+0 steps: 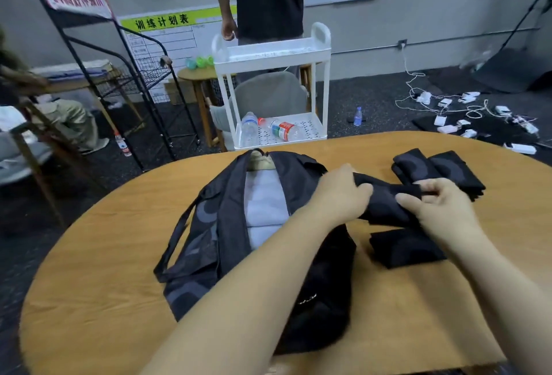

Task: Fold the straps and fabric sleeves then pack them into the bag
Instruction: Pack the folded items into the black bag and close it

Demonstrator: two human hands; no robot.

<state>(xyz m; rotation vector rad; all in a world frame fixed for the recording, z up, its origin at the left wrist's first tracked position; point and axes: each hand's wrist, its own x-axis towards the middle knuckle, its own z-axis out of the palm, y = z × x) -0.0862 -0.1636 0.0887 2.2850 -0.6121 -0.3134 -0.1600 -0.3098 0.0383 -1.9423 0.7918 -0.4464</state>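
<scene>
The bag [209, 225] is showing black with grey curved shapes and a pale grey lining; the table [119, 300] is glowing orange-brown woodgrain.

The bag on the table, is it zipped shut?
No, the bag lies open, its pale grey lining showing, while both hands hold a dark folded sleeve beside it.

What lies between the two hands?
In the head view, a black fabric piece spans from the left hand to the right hand; both grip it.

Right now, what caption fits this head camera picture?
Left hand and right hand fold a black fabric sleeve beside the open black bag.
</scene>
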